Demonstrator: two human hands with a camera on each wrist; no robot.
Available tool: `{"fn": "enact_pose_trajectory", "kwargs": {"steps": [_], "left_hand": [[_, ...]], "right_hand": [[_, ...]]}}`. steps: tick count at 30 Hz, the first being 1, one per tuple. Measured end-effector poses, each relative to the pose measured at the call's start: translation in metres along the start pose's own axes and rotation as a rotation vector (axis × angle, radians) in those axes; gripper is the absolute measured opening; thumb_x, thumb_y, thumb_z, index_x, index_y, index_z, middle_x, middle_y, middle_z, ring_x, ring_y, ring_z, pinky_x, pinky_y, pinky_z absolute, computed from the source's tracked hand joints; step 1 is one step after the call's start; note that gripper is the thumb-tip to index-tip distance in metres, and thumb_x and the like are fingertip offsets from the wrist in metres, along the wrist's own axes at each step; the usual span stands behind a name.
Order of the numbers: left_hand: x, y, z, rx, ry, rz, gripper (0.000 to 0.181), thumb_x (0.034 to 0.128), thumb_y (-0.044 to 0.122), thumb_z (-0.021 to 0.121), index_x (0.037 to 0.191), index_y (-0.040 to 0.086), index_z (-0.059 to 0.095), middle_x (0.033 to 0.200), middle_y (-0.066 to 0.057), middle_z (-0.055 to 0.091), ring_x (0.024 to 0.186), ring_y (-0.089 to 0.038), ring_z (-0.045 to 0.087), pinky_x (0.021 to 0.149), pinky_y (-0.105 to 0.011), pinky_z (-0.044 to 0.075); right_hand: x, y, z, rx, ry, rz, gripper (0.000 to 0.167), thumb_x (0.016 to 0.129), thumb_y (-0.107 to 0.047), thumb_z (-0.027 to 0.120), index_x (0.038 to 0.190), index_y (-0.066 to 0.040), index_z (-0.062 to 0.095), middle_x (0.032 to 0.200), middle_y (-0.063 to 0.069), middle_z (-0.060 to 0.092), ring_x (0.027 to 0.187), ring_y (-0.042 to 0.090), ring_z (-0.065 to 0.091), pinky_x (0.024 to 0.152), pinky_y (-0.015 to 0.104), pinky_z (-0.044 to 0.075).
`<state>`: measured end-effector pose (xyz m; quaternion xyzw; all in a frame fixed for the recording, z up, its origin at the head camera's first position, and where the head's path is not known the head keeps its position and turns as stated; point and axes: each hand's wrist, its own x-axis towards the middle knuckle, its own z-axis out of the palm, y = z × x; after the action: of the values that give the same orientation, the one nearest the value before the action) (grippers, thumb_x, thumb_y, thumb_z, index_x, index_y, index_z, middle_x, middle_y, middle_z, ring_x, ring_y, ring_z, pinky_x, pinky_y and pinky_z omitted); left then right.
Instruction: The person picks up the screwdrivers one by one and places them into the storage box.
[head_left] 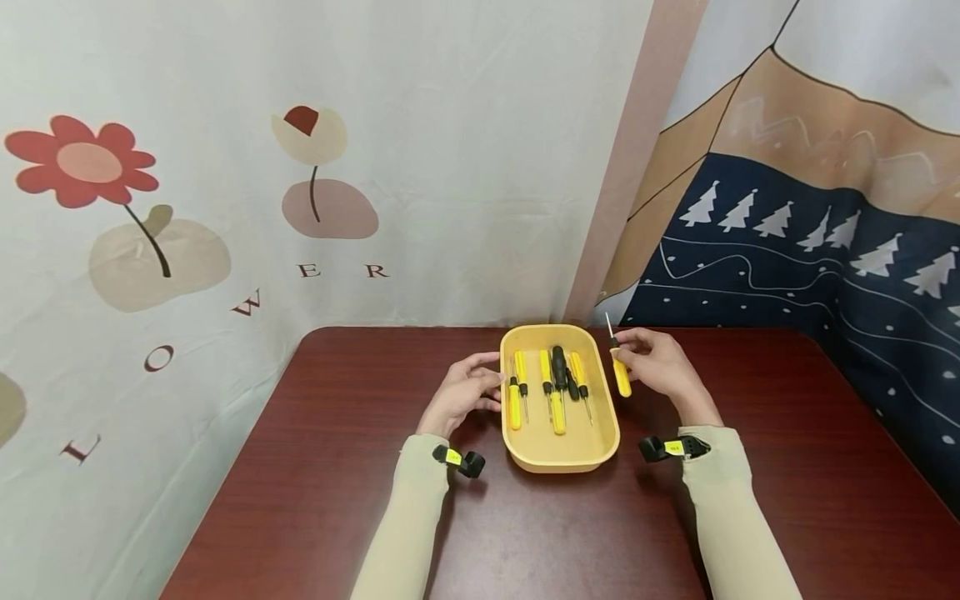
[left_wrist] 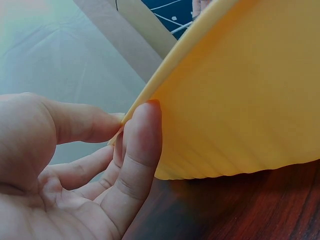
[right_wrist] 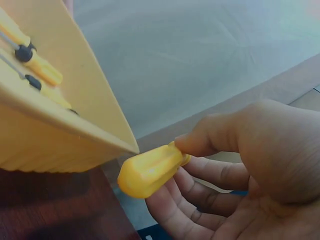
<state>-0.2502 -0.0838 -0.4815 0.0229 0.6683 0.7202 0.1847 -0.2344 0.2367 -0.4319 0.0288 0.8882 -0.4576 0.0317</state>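
Observation:
A yellow plastic tray point(head_left: 573, 458) with rounded corners stands on the dark red table, several screwdrivers lying in it. My left hand point(head_left: 463, 392) pinches the tray's left rim between thumb and fingers; the left wrist view shows the same hand point(left_wrist: 100, 160) at the tray's wall point(left_wrist: 230, 105). Just outside the right rim, my right hand point(head_left: 663, 365) holds a screwdriver point(head_left: 622, 377) with a yellow handle. Its shaft points up and away. In the right wrist view the handle point(right_wrist: 152, 170) sticks out from the thumb and fingers, its shaft hidden behind them.
The wooden table point(head_left: 360, 425) reaches back to a pale curtain point(head_left: 480, 167) printed with flowers and letters. On the right hangs a navy cloth point(head_left: 750, 275) with white trees. A black strap with a small device point(head_left: 461, 460) sits on each wrist.

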Motion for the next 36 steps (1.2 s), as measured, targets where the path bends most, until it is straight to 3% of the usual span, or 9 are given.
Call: {"fn": "enact_pose_trajectory", "kwargs": {"steps": [5, 17, 26, 36], "left_hand": [[-0.001, 0.001, 0.000, 0.006, -0.005, 0.003, 0.055, 0.0969, 0.001, 0.063, 0.150, 0.003, 0.047, 0.109, -0.023, 0.067, 0.069, -0.015, 0.063, 0.060, -0.026, 0.060], [0.000, 0.001, 0.000, 0.016, 0.001, -0.007, 0.054, 0.0972, 0.003, 0.064, 0.149, 0.004, 0.049, 0.107, -0.018, 0.068, 0.069, -0.015, 0.063, 0.061, -0.027, 0.061], [-0.001, 0.000, -0.001, 0.012, -0.002, -0.008, 0.054, 0.0974, 0.003, 0.064, 0.149, 0.005, 0.048, 0.108, -0.020, 0.068, 0.069, -0.015, 0.063, 0.061, -0.027, 0.061], [-0.001, 0.001, 0.000, 0.000, -0.005, 0.002, 0.054, 0.0969, 0.002, 0.064, 0.149, 0.004, 0.048, 0.101, -0.013, 0.067, 0.069, -0.015, 0.063, 0.061, -0.026, 0.060]], "right_hand": [[0.000, -0.002, 0.002, 0.047, -0.015, -0.011, 0.038, 0.103, -0.018, 0.059, 0.136, 0.000, 0.058, 0.125, 0.023, 0.067, 0.091, 0.023, 0.070, 0.085, 0.045, 0.064], [0.000, -0.011, 0.014, 0.114, -0.035, -0.021, 0.038, 0.102, -0.017, 0.060, 0.136, 0.000, 0.057, 0.123, 0.022, 0.064, 0.090, 0.021, 0.070, 0.086, 0.045, 0.064], [-0.004, -0.022, 0.028, 0.094, -0.023, -0.028, 0.036, 0.100, -0.017, 0.065, 0.132, -0.003, 0.060, 0.118, 0.019, 0.067, 0.091, 0.025, 0.069, 0.080, 0.036, 0.065], [-0.002, -0.032, 0.034, 0.037, -0.052, -0.039, 0.036, 0.098, -0.019, 0.067, 0.130, -0.003, 0.062, 0.115, 0.018, 0.068, 0.091, 0.028, 0.072, 0.081, 0.042, 0.065]]}}
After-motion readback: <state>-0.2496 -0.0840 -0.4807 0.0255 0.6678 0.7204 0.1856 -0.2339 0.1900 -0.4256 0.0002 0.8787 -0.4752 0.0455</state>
